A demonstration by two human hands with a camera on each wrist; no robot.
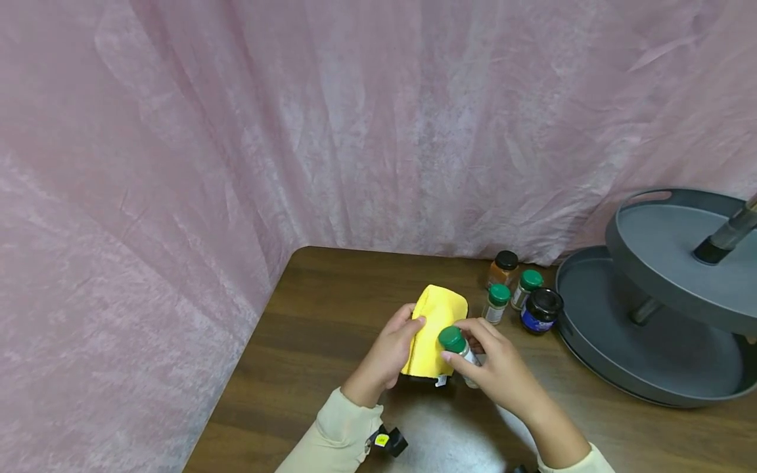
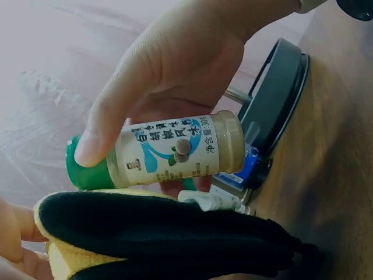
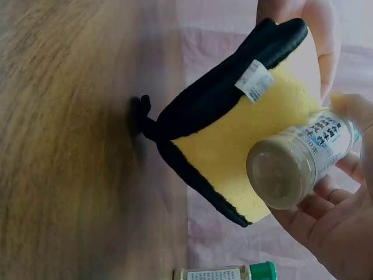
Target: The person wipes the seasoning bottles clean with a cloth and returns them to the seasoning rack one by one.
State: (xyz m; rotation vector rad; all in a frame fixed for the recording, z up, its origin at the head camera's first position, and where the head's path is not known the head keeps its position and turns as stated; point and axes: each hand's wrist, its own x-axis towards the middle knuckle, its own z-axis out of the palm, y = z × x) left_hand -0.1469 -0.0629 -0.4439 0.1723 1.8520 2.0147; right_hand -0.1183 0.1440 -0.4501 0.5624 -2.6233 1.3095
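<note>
My left hand point(image 1: 387, 355) grips a folded yellow cloth point(image 1: 436, 328) over the wooden table, thumb on its near face. Black trim and a small white tag point(image 3: 254, 80) show along the cloth's edge in the right wrist view. Between the thumb and fingers of my right hand point(image 1: 503, 371) is a small spice jar point(image 2: 169, 149) with a green cap and a printed label. The jar lies on its side in the left wrist view, close against the cloth. Whether the two touch firmly I cannot tell.
Back right on the table point(image 1: 319, 302) stand two green-capped jars point(image 1: 495, 305), an orange-brown jar with a black lid point(image 1: 503, 268) and a dark jar with a blue label point(image 1: 539, 312). A two-tier grey tray stand point(image 1: 591, 341) fills the right side. Pink curtain hangs behind.
</note>
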